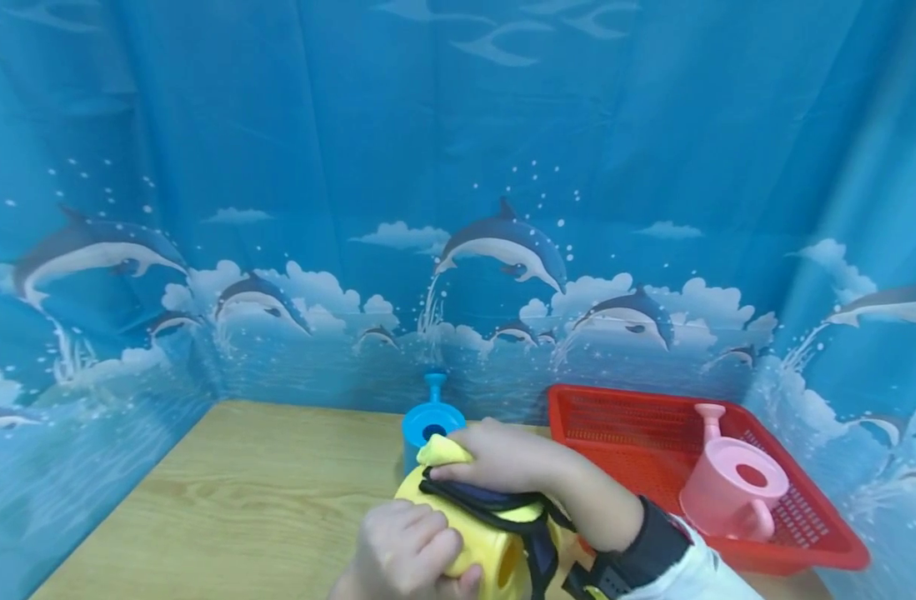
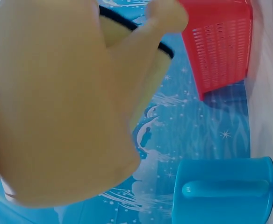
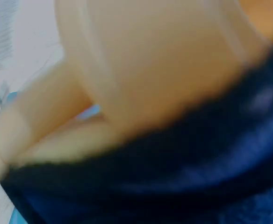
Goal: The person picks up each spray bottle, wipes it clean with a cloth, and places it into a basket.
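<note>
A yellow watering can (image 1: 458, 521) is tilted on its side at the near middle of the table in the head view. My left hand (image 1: 408, 546) grips it with curled fingers. Over its upper side lies a yellow and dark cloth (image 1: 495, 498) with black edging, which my right hand (image 1: 498, 457) holds against the can. In the left wrist view the can's body and spout (image 2: 132, 70) fill the left half, and the cloth's black edge shows behind the spout. The dark side of the cloth (image 3: 174, 172) covers the lower right wrist view, blurred.
Just behind my hands a blue watering can (image 1: 432, 415) stands on the wooden table (image 1: 277, 475). At the right is a red basket (image 1: 615, 450) with a pink watering can (image 1: 731, 487) inside. A blue dolphin-print curtain (image 1: 427, 167) encloses the back and sides.
</note>
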The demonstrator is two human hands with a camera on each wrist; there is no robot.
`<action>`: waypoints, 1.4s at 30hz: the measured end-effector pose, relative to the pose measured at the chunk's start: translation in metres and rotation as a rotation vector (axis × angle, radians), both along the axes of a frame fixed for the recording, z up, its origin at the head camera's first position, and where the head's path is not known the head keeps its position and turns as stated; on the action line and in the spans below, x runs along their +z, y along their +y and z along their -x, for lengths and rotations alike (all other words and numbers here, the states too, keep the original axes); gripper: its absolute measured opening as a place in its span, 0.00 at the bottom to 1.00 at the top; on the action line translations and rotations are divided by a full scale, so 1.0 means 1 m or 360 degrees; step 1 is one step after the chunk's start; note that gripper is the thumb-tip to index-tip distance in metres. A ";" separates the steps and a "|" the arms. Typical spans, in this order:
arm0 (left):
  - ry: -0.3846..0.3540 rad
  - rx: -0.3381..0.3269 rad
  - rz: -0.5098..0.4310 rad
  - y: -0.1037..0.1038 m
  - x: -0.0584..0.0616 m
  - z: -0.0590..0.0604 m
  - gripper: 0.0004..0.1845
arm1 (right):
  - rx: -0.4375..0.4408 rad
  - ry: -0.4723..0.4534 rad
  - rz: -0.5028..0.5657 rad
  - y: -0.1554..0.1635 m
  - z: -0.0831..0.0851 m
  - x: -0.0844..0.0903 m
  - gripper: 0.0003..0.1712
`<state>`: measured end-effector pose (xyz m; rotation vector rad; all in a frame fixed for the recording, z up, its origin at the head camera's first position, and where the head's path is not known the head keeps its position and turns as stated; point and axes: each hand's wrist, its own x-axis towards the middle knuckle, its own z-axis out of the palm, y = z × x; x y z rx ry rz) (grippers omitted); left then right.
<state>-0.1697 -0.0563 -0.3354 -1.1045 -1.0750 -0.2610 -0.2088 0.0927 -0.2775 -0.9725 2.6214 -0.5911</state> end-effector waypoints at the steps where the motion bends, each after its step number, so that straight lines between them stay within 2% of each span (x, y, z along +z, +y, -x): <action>1: -0.0012 0.0005 -0.0003 0.000 0.000 0.001 0.25 | 0.0010 0.0010 -0.0007 0.002 -0.001 0.000 0.18; 9: -0.0049 0.0026 -0.0008 -0.005 -0.004 0.003 0.25 | 0.0067 -0.0061 0.0017 0.021 -0.011 0.003 0.16; 14: -0.0038 0.0045 -0.0004 -0.010 -0.003 0.004 0.25 | 0.0030 -0.0111 0.0091 0.037 -0.023 0.006 0.15; 17: -0.0023 0.0045 0.0005 -0.011 -0.002 0.004 0.25 | -0.0004 -0.0090 0.0153 0.049 -0.031 0.004 0.14; 23: 0.0035 -0.0009 -0.0001 -0.008 0.004 0.001 0.25 | -0.0048 -0.0074 0.0254 0.064 -0.040 -0.001 0.12; 32: 0.0088 -0.0053 -0.0022 -0.008 0.008 -0.005 0.25 | -0.0010 -0.0247 0.0319 0.052 -0.024 -0.004 0.11; 38: 0.0174 -0.0077 -0.0027 -0.006 0.008 -0.002 0.24 | -0.0073 -0.0316 0.0297 0.030 -0.008 -0.008 0.14; 42: 0.0163 -0.0082 -0.0029 -0.004 0.007 -0.002 0.24 | -0.0090 -0.0352 0.0334 0.019 0.002 -0.014 0.15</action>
